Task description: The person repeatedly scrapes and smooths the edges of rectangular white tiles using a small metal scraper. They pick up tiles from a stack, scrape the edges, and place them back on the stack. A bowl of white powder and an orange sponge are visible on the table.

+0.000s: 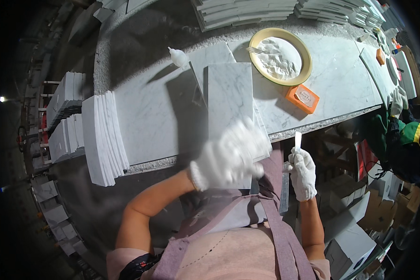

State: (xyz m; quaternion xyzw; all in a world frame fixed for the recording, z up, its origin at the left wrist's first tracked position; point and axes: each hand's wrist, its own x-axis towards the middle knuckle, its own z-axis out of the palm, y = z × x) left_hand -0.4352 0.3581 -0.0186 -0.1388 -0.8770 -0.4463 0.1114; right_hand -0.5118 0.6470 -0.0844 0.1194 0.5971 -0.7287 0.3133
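Observation:
My left hand (231,154), in a white knit glove, is smeared by motion over the near part of a white, grey-veined marble tile (229,88). Whether its fingers grip anything does not show. The tile lies lengthwise toward me on other slabs, its near end reaching past the table edge to my apron. In my right hand (303,175), also gloved, a short white flat blade (297,140) is held upright, just off the table's front edge. Beyond the tile, a yellow-rimmed bowl (308,58) holds white powder or paste, with a small spatula (254,50) at its left rim.
An orange box (303,98) sits near the bowl. A white squeeze bottle (178,57) stands left of the tile. Marble tiles are stacked at the left (105,135) and far side (242,11). At the right, another person's gloved hand (397,100) rests by the table.

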